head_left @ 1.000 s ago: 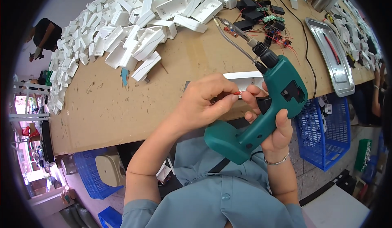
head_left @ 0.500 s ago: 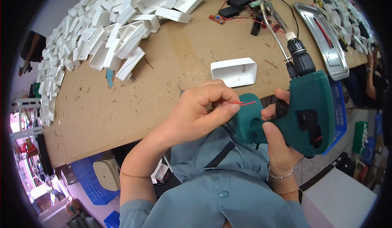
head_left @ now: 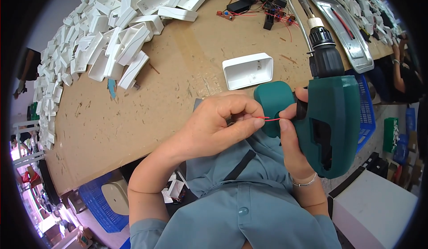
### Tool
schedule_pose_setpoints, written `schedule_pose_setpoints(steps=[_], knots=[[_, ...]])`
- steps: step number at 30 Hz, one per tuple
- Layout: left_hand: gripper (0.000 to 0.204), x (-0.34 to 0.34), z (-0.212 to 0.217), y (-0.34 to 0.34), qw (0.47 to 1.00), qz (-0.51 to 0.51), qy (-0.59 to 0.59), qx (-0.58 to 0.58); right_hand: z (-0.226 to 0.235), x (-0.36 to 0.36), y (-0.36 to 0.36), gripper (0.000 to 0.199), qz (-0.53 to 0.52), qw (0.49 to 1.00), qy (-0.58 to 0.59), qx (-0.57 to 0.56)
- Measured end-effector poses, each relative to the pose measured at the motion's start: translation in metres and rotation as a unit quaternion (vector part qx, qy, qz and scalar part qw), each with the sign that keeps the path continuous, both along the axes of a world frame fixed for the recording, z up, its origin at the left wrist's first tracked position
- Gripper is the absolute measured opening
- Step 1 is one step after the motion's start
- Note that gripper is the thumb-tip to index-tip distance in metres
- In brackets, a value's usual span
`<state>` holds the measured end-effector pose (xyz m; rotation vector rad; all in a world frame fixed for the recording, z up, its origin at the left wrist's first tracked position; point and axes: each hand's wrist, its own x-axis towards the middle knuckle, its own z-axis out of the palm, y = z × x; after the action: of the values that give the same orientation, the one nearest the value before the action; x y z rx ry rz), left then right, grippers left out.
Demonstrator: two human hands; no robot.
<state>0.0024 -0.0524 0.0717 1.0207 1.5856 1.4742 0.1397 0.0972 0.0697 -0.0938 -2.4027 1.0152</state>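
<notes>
My left hand (head_left: 216, 126) is closed in a pinch on thin red wires (head_left: 272, 119), whose ends stick out to the right. In my right hand (head_left: 294, 148) is a green pistol-shaped soldering gun (head_left: 335, 119), with its black collar and long metal tip pointing away from me. The thumb and a finger of that hand also meet at the end of one red wire. Just beyond the hands lies a white plastic casing (head_left: 244, 77), hollow side up. Whatever my left palm covers is hidden.
White casings (head_left: 129, 39) are heaped at the far left. Black boxes with circuit boards and red wires (head_left: 249, 1) lie at the back. A metal tray (head_left: 356, 53) holds a dark red stick. Right of the table are a blue crate (head_left: 366, 115) and another person's arm (head_left: 398, 70).
My right thumb and finger have come left and closed on the end of the red wire. The soldering gun has shifted slightly left, and the whole view has moved a little.
</notes>
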Motion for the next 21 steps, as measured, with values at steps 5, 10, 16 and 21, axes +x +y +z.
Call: schedule_pose_setpoints(steps=[5,10,16,21], knots=[[0.004,-0.005,-0.007,-0.002,0.991,-0.01,0.118,0.063,-0.005,-0.006,-0.009,0.055,0.018,0.98,0.095,-0.174],[0.006,-0.021,-0.017,-0.008,0.969,0.077,0.219,0.087,-0.008,0.008,0.005,0.065,0.002,0.885,0.098,-0.456],[0.014,-0.037,-0.019,-0.004,0.874,0.131,0.461,0.078,-0.053,0.005,0.032,0.07,0.138,0.746,0.1,-0.644],[0.018,-0.02,-0.041,0.015,0.856,0.173,0.478,0.097,-0.065,-0.02,0.037,0.067,0.143,0.688,0.06,-0.709]])
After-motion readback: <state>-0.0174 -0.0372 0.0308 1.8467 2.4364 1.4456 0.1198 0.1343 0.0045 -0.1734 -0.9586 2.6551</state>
